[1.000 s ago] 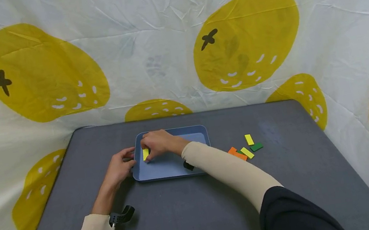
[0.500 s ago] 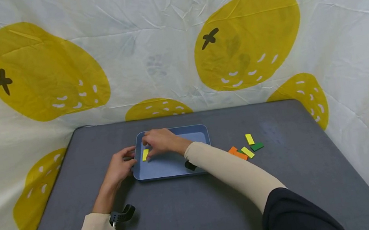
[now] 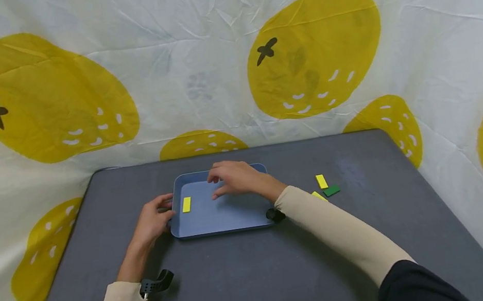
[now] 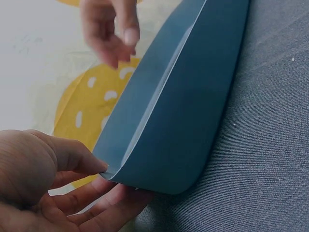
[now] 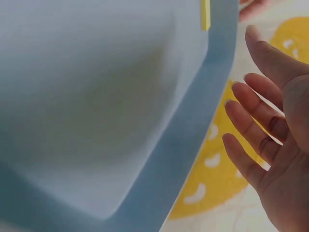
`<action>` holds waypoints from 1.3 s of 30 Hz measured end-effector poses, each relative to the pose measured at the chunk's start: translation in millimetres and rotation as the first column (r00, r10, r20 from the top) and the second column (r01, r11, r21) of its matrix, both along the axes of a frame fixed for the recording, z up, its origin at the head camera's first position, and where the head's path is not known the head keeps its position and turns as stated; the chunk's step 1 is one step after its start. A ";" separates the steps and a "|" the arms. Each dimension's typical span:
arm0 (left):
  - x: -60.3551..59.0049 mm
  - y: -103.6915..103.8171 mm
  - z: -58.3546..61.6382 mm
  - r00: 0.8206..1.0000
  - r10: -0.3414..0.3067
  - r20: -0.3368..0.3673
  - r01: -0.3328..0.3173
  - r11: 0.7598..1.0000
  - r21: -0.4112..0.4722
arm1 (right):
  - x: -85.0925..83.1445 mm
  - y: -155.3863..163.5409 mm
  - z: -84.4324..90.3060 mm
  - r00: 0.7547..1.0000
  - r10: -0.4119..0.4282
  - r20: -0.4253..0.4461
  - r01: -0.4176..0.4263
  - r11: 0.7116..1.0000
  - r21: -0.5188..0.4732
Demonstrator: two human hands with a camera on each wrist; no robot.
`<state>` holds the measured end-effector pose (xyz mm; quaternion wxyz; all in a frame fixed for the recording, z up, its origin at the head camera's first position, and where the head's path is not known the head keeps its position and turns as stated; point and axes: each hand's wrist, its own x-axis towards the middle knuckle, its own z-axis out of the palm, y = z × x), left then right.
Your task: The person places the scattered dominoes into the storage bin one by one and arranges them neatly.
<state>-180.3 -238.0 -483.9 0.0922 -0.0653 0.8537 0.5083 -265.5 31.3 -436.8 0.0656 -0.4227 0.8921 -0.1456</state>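
Observation:
A blue tray (image 3: pixel 227 212) sits mid-table. One yellow block (image 3: pixel 186 204) lies flat in its left part, with no hand on it. My left hand (image 3: pixel 164 214) pinches the tray's left rim; the left wrist view shows the thumb (image 4: pixel 72 154) on top of the tray (image 4: pixel 193 96) and fingers beneath its corner. My right hand (image 3: pixel 224 181) hovers open over the tray's back half and holds nothing. In the right wrist view its straight fingers (image 5: pixel 256 121) are spread beside the tray rim (image 5: pixel 193 125), and the yellow block (image 5: pixel 205 14) shows at the top.
Right of the tray, a yellow block (image 3: pixel 321 181), a green block (image 3: pixel 332 190) and another yellow block (image 3: pixel 318 195), partly behind my right sleeve, lie on the grey table (image 3: pixel 260 272). A lemon-print sheet (image 3: pixel 211 72) hangs behind and beside it.
My right hand let go of the yellow block and drew back to the right, opening. The block stays in the tray's left part. My left hand kept its hold on the rim.

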 end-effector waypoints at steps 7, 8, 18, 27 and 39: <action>0.5 1.6 -0.9 1.000 0.006 0.005 -0.006 1.000 -0.018 | 8.1 38.6 7.6 0.999 -0.033 0.020 0.035 0.997 -0.068; 0.4 1.8 -1.0 1.000 0.003 0.005 -0.003 1.000 -0.020 | 9.1 44.0 8.9 0.999 -0.040 0.021 0.042 0.996 -0.076; 0.2 -1.5 -3.6 1.000 -0.014 -0.008 0.014 1.000 -0.011 | 13.2 96.0 13.2 0.994 -0.100 0.052 0.105 0.988 -0.109; -0.1 -1.1 -3.7 1.000 -0.017 -0.007 0.017 1.000 -0.011 | 16.3 140.7 9.6 0.986 -0.157 0.058 0.163 0.977 -0.134; -0.1 -2.4 -5.4 1.000 -0.016 -0.007 0.016 1.000 -0.007 | 17.3 192.1 -9.7 0.977 -0.198 0.073 0.209 0.961 -0.181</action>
